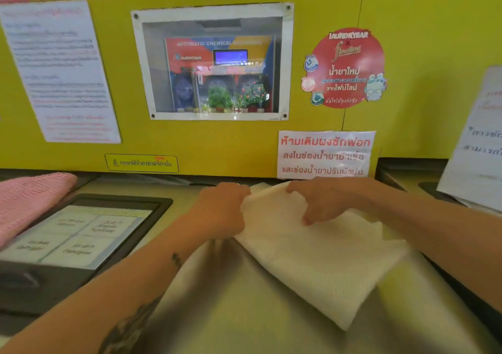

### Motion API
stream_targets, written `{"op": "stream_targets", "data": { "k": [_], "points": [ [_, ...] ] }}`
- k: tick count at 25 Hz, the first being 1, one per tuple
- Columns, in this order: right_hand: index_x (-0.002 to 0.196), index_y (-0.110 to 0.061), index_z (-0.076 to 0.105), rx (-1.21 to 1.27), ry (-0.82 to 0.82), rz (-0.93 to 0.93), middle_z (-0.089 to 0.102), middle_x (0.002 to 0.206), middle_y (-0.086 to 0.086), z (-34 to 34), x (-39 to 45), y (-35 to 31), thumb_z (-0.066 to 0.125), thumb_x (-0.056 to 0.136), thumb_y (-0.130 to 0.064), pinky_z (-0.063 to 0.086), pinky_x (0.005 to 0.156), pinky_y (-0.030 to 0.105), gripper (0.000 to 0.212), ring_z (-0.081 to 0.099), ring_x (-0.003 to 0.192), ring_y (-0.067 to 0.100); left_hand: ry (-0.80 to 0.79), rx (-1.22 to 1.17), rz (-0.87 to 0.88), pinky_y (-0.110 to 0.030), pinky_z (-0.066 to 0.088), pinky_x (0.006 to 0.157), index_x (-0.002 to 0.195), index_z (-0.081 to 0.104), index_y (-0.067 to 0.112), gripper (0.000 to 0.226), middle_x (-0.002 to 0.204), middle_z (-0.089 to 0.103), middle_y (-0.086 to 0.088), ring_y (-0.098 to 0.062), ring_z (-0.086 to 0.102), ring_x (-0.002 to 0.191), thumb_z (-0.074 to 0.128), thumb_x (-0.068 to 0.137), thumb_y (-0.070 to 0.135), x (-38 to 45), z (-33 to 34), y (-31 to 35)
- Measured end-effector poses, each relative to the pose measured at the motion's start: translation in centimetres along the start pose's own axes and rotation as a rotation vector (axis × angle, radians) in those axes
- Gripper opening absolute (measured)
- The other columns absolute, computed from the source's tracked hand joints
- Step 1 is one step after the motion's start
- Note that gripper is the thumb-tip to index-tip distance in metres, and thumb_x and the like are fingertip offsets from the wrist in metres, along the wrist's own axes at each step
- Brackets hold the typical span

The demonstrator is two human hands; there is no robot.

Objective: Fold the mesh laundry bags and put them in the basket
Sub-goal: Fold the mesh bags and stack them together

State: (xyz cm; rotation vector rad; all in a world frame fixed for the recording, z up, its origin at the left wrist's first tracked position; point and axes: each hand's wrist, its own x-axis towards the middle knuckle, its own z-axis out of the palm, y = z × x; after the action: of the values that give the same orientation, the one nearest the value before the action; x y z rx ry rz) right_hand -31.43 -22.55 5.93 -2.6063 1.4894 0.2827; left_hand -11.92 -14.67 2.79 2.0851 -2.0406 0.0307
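A white mesh laundry bag (320,261) lies partly folded on the pale machine top (231,313), its folded flap slanting down to the right. My left hand (222,212) is closed on the bag's left edge near the far corner. My right hand (323,198) rests on the upper part of the bag with fingers spread, pressing it down. A pink mesh bag (30,201) lies bunched at the far left. No basket is in view.
A black-framed detergent drawer panel (81,234) with labels sits at the left. A yellow wall (217,141) with notices and a small window stands right behind the bag. A white paper sheet (475,150) hangs at the right edge.
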Motion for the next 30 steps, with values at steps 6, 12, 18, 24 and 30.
{"op": "stream_targets", "data": {
  "k": [6,12,18,24,30],
  "points": [
    [0.105,-0.027,0.052,0.419,0.354,-0.209,0.057,0.091,-0.001,-3.3,-1.6,-3.8,0.066,0.082,-0.007,0.046,0.07,0.036,0.034,0.055,0.08,0.018,0.097,-0.263,-0.048,-0.038,0.052,0.084,0.101,0.063,0.017,0.017,0.101,0.065,-0.001,-0.021,0.061,0.092,0.064,0.084,0.018,-2.0,-1.9,-6.4],
    [0.097,-0.011,0.061,1.171,-0.039,-0.647,0.069,0.091,0.014,-6.4,-4.9,-8.8,0.063,0.085,0.004,0.055,0.069,0.03,0.019,0.066,0.073,0.021,-0.153,-0.531,-0.002,-0.025,0.05,0.09,0.108,0.075,0.03,0.029,0.104,0.076,0.015,-0.003,0.069,0.1,0.065,0.09,0.009,-6.0,-8.1,-14.0],
    [0.137,-0.024,0.045,-0.115,-0.002,-0.102,0.057,0.13,-0.002,-2.1,-1.2,-7.2,0.055,0.094,-0.036,0.045,0.096,0.037,0.046,0.055,0.114,0.021,-0.338,-0.616,-0.122,-0.038,0.049,0.098,0.106,0.076,0.026,0.02,0.107,0.076,0.008,-0.009,0.07,0.103,0.061,0.094,0.019,-7.8,-9.4,-17.2],
    [0.153,-0.032,0.021,-0.031,-0.109,0.028,0.034,0.154,0.0,0.1,-1.3,-8.0,0.053,0.093,-0.05,0.035,0.105,0.037,0.071,0.041,0.134,0.024,-0.344,-0.361,-0.069,-0.029,0.044,0.098,0.129,0.059,0.036,0.035,0.126,0.065,0.013,-0.003,0.061,0.111,0.056,0.095,0.041,-6.9,-7.7,-13.8],
    [0.148,-0.039,0.029,0.063,0.102,-0.221,0.039,0.143,-0.005,1.5,0.5,-8.1,0.057,0.093,-0.024,0.038,0.107,0.038,0.063,0.043,0.128,0.019,-0.273,-0.146,-0.12,-0.028,0.04,0.097,0.135,0.054,0.038,0.049,0.138,0.05,0.007,-0.011,0.05,0.114,0.066,0.089,0.026,-7.0,-4.1,-10.3]
  ]
}}
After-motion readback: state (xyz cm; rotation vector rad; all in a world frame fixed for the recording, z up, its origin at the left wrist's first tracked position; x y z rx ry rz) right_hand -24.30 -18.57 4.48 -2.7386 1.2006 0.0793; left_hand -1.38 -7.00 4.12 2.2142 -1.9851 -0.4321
